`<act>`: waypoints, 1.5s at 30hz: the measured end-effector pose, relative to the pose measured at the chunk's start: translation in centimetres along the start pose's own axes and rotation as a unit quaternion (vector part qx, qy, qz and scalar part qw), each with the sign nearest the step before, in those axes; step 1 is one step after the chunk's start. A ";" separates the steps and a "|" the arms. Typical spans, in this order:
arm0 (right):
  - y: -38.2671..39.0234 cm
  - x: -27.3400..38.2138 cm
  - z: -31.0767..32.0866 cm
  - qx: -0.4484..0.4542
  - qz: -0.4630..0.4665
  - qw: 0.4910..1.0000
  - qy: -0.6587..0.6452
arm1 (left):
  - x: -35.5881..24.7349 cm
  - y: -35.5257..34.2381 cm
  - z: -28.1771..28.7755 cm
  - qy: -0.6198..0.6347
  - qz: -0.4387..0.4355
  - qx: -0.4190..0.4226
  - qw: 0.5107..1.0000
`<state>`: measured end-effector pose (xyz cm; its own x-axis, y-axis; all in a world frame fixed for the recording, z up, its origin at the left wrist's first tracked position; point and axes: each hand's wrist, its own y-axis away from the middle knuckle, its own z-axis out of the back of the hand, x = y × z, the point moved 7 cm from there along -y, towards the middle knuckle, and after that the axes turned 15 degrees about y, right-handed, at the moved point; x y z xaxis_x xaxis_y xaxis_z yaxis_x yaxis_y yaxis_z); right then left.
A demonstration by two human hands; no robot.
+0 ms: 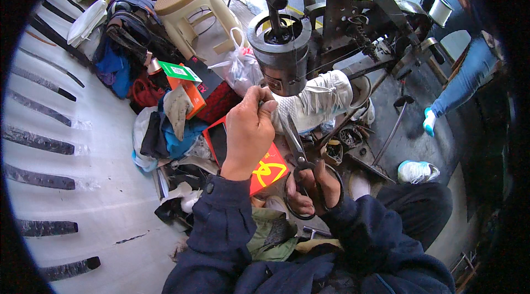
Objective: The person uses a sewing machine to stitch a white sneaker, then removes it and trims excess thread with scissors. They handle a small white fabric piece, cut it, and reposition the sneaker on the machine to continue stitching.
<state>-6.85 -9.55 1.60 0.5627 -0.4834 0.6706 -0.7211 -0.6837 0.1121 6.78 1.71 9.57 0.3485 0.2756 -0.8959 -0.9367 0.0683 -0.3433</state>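
Note:
My left hand (249, 128) is closed in a pinch just below and left of the dark metal cylinder (280, 62) of a sewing machine. What its fingertips hold is too small to make out. My right hand (320, 188) grips a pair of scissors (298, 153) with black loop handles. The blades point up and away, slightly parted, to the right of my left hand. Behind them a white lace-up sneaker (323, 98) sits under the machine's cylinder, its toe partly hidden by my hand and the blades. Fine thread seems to run beside the cylinder.
A beige plastic stool (187, 4) stands at the far left, beside piled cloth and bags (124, 29). A red box (270, 170) lies below my left hand. At right, another person's jeans-clad leg (469, 81) extends above a second white shoe (418, 172) on the floor.

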 end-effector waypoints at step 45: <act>2.0 -2.8 2.8 -0.167 0.012 0.957 0.239 | 5.2 0.4 2.8 0.279 0.151 -0.081 0.945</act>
<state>-8.71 -11.08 -2.15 0.3527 -0.1379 0.9255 -0.8657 -0.4235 0.2668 8.13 5.86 5.61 0.0720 -0.2920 -0.9537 -0.9946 -0.0930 -0.0466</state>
